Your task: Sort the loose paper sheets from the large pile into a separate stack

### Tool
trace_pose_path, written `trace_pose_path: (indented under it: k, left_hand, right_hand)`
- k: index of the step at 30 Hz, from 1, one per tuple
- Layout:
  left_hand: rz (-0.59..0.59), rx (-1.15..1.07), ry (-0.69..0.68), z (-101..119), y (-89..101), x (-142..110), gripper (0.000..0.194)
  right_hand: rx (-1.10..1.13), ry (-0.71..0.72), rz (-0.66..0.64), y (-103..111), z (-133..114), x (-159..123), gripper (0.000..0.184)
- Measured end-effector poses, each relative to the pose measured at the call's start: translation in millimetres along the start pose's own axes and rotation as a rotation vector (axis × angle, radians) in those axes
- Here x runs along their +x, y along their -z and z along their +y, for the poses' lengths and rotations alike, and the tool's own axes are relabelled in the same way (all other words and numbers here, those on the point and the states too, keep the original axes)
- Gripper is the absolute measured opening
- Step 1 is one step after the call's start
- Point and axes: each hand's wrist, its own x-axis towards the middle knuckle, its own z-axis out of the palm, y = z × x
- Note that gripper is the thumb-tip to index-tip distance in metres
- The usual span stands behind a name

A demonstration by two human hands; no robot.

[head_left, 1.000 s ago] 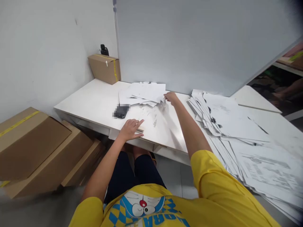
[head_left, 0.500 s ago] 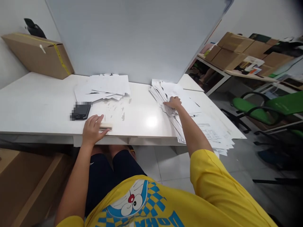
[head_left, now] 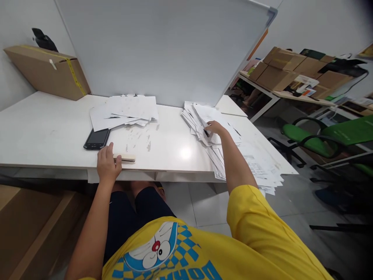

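Observation:
At the desk's front edge, my left hand [head_left: 108,163] is closed around the left end of a beige stapler [head_left: 126,158], whose right part sticks out past the thumb. Over the right-hand pile of loose papers [head_left: 214,113], my right hand [head_left: 216,128] pinches a sheet near the pile's left side; its fingertips are partly hidden. A dark patch shows beside those fingers, too small to make out. Just beyond my left hand lies a black phone-like device [head_left: 97,138], its far end under a second stack of papers [head_left: 132,107].
A whiteboard [head_left: 163,50] stands upright along the back of the white desk [head_left: 171,136]. At the back left rests a cardboard box [head_left: 49,72]. More printed sheets [head_left: 259,167] overhang the front edge at right. Beyond are a green chair [head_left: 300,134] and stacked boxes [head_left: 279,68].
My left hand's spread fingers have drawn together on the stapler. My right hand has turned slightly, its fingers now pinching in at the sheet. The view has shifted a little.

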Motion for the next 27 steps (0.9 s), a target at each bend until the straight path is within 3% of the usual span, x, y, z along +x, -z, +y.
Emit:
trace_pose_path:
  k: [2,6,8,11,12,14,15,17,19,22,25,27]
  left_hand:
    - [0.005,0.002,-0.011,-4,-0.1,4,0.06]
    - [0.082,0.003,-0.027,0,5.4,4,0.054]
    - [0.155,-0.057,-0.004,24,11.4,-11,0.048]
    - [0.278,-0.368,0.08,93,18.0,-55,0.042]
    - [0.187,-0.537,0.159,120,18.8,-72,0.04]
    - [-0.154,-0.896,0.392,169,19.2,-96,0.04]
    - [-0.308,-1.068,0.509,188,18.8,-102,0.05]
    - [-0.454,-1.323,0.741,214,15.3,-102,0.068]
    - [-0.493,-1.451,0.99,223,8.0,-94,0.061]
    - [-0.388,-1.514,1.236,222,-2.2,-85,0.051]
    - [-0.299,-1.507,1.322,218,-4.7,-83,0.048]
    - [-0.258,-1.461,1.35,216,-4.4,-85,0.047]
  right_hand:
    - [0.006,-0.001,0.053,6,1,-7,0.019]
    - [0.027,0.028,0.229,16,1,-52,0.027]
    - [0.105,0.12,0.383,12,0,-97,0.031]
    - [0.271,0.34,0.545,-18,-2,-184,0.031]
    - [0.288,0.406,0.545,-33,-3,-213,0.031]
    - [0.303,0.516,0.522,-64,-8,-262,0.031]
    - [0.294,0.581,0.46,-77,-11,-281,0.032]
    - [0.266,0.677,0.306,-96,-16,-310,0.033]
    - [0.237,0.727,0.151,-104,-19,-325,0.033]
    - [0.229,0.726,0.032,-106,-17,-335,0.032]
    - [0.305,0.666,0.032,-105,-9,-341,0.033]
    - [0.424,0.5,0.13,-109,-5,-345,0.037]
